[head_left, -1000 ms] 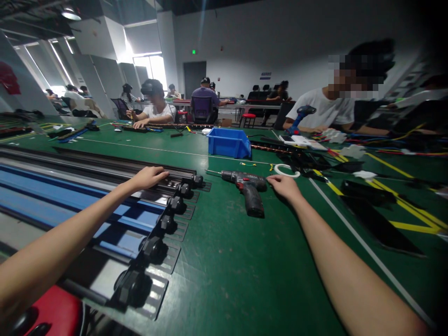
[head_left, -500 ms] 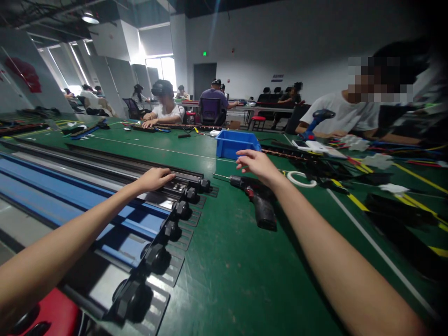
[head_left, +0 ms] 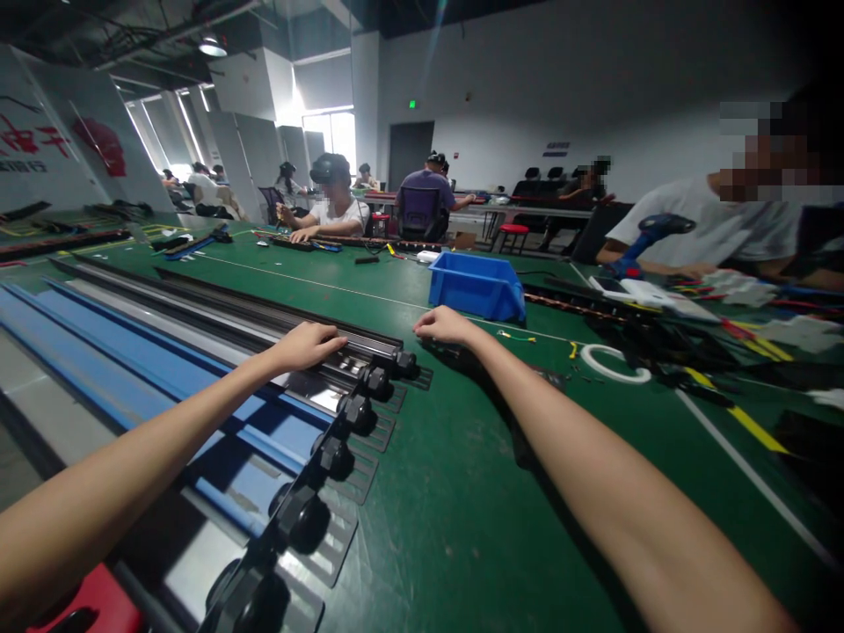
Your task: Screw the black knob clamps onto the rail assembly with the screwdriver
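My left hand [head_left: 309, 345] lies on the long dark metal rails [head_left: 251, 308] near their right ends, fingers extended over them. Just beyond those ends is my right hand [head_left: 446, 326], its fingertips pressed together; whatever is between them is too small or hidden to make out. Under my right wrist and forearm lies a black power drill [head_left: 522, 450], mostly covered. Black cable glands [head_left: 356, 411] on slotted end brackets [head_left: 377, 432] line the ends of the rails and the blue channels [head_left: 158, 338].
A blue bin [head_left: 475, 286] stands beyond my right hand. To the right are a white ring [head_left: 613, 362], a blue drill [head_left: 650, 242], wires and dark parts on the green table [head_left: 441, 527]. A person in white [head_left: 692, 220] works at the right; others sit farther back.
My right hand has come down and left, closing its fingertips; its forearm now covers most of the black drill. My left hand stays on the rails. The view has turned slightly left.
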`<action>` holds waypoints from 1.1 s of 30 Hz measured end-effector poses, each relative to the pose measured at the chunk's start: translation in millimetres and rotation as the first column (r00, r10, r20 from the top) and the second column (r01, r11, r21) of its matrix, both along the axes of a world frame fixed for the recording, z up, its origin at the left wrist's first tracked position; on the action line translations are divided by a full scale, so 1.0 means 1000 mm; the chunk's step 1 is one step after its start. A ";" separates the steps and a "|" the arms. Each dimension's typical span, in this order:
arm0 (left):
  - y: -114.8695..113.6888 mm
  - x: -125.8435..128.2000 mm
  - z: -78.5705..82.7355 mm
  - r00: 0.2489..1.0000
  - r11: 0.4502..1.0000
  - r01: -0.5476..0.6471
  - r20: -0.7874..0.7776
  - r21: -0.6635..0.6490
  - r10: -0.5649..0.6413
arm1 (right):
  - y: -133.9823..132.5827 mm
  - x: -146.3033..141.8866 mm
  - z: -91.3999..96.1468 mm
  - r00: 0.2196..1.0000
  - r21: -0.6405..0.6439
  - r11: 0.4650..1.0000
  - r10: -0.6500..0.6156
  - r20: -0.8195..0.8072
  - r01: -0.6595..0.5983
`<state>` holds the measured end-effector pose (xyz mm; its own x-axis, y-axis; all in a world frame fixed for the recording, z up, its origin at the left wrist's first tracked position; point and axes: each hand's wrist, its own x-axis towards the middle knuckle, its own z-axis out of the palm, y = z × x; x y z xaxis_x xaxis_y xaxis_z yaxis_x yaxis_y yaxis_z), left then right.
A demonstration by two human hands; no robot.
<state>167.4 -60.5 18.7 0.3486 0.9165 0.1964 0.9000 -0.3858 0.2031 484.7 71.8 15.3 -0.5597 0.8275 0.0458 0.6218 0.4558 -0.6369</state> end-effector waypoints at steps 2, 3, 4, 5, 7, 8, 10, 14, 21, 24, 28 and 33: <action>0.000 0.001 0.000 1.000 1.000 -0.001 -0.009 0.000 0.001 | 0.000 0.003 -0.005 0.999 -0.003 0.999 0.035 -0.013 -0.035; -0.001 0.001 0.001 1.000 1.000 -0.003 -0.014 0.001 0.003 | -0.001 0.004 -0.007 0.999 -0.007 0.999 0.048 -0.019 -0.048; -0.001 0.002 0.001 1.000 1.000 -0.005 -0.016 0.001 0.005 | -0.001 0.005 -0.008 0.998 -0.013 0.998 0.061 -0.025 -0.061; -0.001 0.002 0.001 1.000 1.000 -0.007 -0.018 0.001 0.007 | -0.002 0.005 -0.009 0.997 -0.022 0.997 0.072 -0.030 -0.073; -0.001 0.003 0.002 1.000 1.000 -0.008 -0.020 0.001 0.008 | -0.005 0.005 -0.011 0.995 -0.044 0.995 0.089 -0.042 -0.091; -0.001 0.003 0.002 1.000 1.000 -0.008 -0.022 0.000 0.008 | -0.006 0.005 -0.011 0.994 -0.055 0.994 0.095 -0.048 -0.098; -0.001 0.003 0.001 1.000 1.000 -0.008 -0.024 -0.004 0.008 | -0.009 0.005 -0.010 0.993 -0.080 0.991 0.102 -0.058 -0.106; 0.000 0.002 0.001 1.000 1.000 -0.010 -0.025 -0.012 0.010 | -0.012 0.007 -0.010 0.991 -0.125 0.985 0.108 -0.074 -0.117; -0.001 0.002 0.001 1.000 1.000 -0.011 -0.024 -0.006 0.011 | -0.016 0.007 -0.010 0.991 -0.132 0.985 0.100 -0.093 -0.112; 0.000 0.001 0.000 1.000 1.000 -0.008 -0.018 -0.007 0.008 | -0.016 0.005 -0.010 0.992 -0.121 0.987 0.098 -0.082 -0.108; 0.000 0.001 -0.001 1.000 1.000 -0.004 -0.017 -0.010 0.004 | -0.014 0.005 -0.011 0.994 -0.112 0.989 0.095 -0.062 -0.101; -0.001 0.002 0.000 1.000 1.000 -0.002 -0.021 -0.006 0.001 | -0.011 0.005 -0.014 0.996 -0.085 0.993 0.083 -0.038 -0.086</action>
